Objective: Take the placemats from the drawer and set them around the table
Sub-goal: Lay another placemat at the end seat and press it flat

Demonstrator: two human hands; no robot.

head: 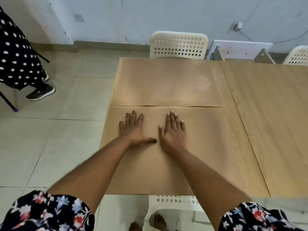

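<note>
Two tan patterned placemats lie on the wooden table (275, 122). The far placemat (166, 84) covers the table's far left part in front of a white chair. The near placemat (208, 147) lies right below it, their edges almost touching. My left hand (132, 129) and my right hand (173, 130) rest flat, palms down and fingers spread, side by side on the near placemat. Neither hand holds anything. No drawer is in view.
A white perforated chair (179, 45) stands at the table's far side, another (298, 55) at far right, and one (175, 202) right below me at the near edge. A seated person in a dotted dress (16, 57) is at left on the tiled floor.
</note>
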